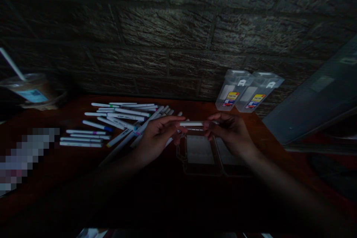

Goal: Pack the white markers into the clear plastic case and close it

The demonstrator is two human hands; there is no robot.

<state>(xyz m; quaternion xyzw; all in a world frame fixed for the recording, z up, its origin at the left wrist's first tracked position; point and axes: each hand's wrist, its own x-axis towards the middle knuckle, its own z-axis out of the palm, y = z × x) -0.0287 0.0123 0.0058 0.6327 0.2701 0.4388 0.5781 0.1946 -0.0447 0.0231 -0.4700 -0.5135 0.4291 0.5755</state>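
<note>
A white marker pen (191, 123) is held level between my two hands. My left hand (157, 134) pinches its left end with thumb and fingers, and my right hand (230, 130) pinches its right end. Below the hands lies an open clear plastic case (199, 150) with a handle on its left side and pale panels inside. Many white markers (129, 111) with coloured bands lie in a loose heap just left of my left hand. Several more markers (86, 137) lie side by side farther left.
Two clear plastic boxes (230, 93) with yellow labels stand upright at the table's back right, near the brick wall (167, 26). A lidded drink cup (32, 89) with a straw stands at the far left. The wooden table's (267, 130) right edge shows.
</note>
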